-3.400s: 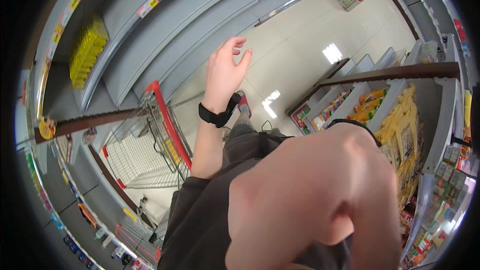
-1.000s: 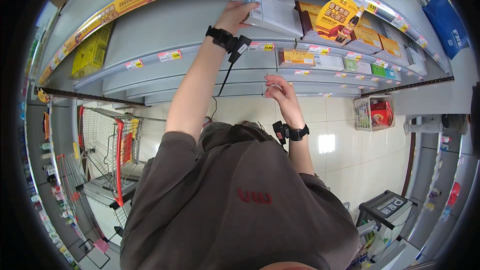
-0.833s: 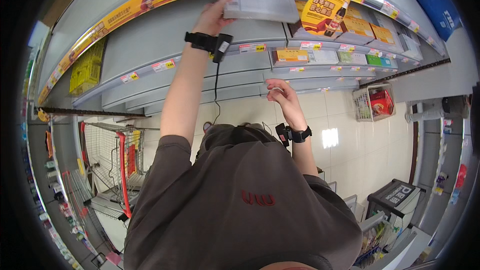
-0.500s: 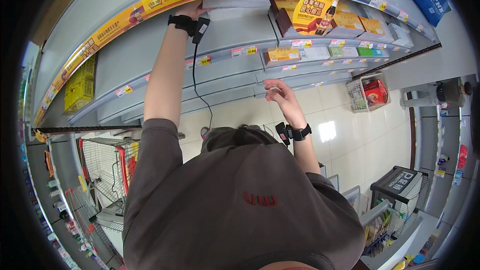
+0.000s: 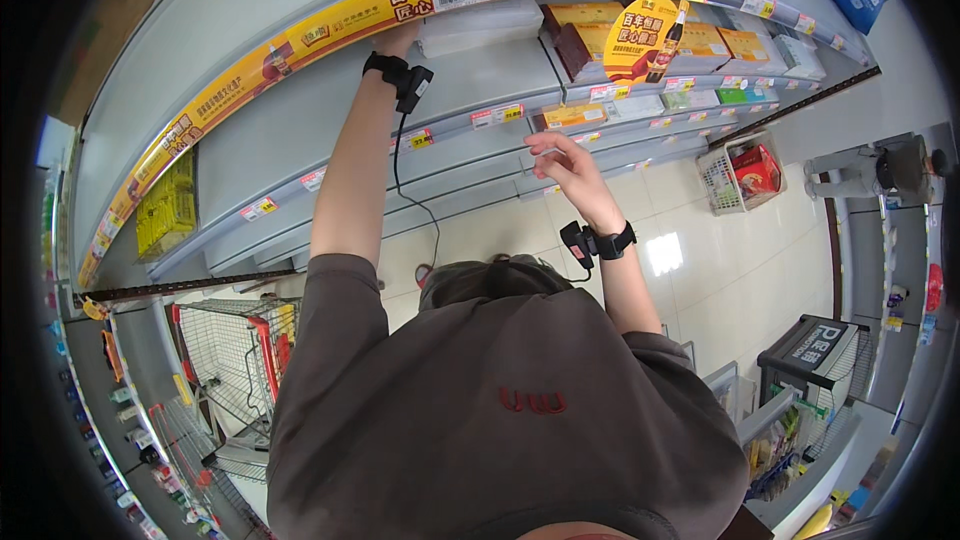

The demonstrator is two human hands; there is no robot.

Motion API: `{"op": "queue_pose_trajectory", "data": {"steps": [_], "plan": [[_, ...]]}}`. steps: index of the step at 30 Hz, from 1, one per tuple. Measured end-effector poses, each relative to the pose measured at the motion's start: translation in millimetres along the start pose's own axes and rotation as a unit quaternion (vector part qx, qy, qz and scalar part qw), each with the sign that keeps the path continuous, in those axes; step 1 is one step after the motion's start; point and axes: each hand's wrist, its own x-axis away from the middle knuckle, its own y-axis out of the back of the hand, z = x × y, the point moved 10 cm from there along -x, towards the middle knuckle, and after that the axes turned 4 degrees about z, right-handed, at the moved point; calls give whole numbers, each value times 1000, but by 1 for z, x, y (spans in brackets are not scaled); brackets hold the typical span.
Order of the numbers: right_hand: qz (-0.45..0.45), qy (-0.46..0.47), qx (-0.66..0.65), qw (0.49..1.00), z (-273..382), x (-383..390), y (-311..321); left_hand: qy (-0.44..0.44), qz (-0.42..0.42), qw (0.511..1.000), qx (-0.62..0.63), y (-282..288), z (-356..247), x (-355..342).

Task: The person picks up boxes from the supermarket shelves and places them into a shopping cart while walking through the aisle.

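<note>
Your left grip, its closure impossible to tell behind the yellow strip, is beside the white packs on the shelf, which a blind one-sided push could skew, your right grip hanging loosely spread.

Down on the left, a wire shopping cart with red trim stands on the pale tiled floor; across to the right, a light basket cradles a red package, a black-topped stand sits nearer, and over on the far left, yellow packs huddle together
</note>
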Motion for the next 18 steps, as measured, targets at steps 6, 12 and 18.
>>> {"op": "queue_pose_trajectory", "data": {"steps": [6,12,18], "plan": [[-1,7,26,1000,1,-15,4,14,4,1000,-24,4,-1,10],[20,10,-29,999,6,-36,-9,33,-3,999,-42,9,1,21],[30,16,-6,999,14,-48,-16,54,-6,997,-49,12,7,21]]}}
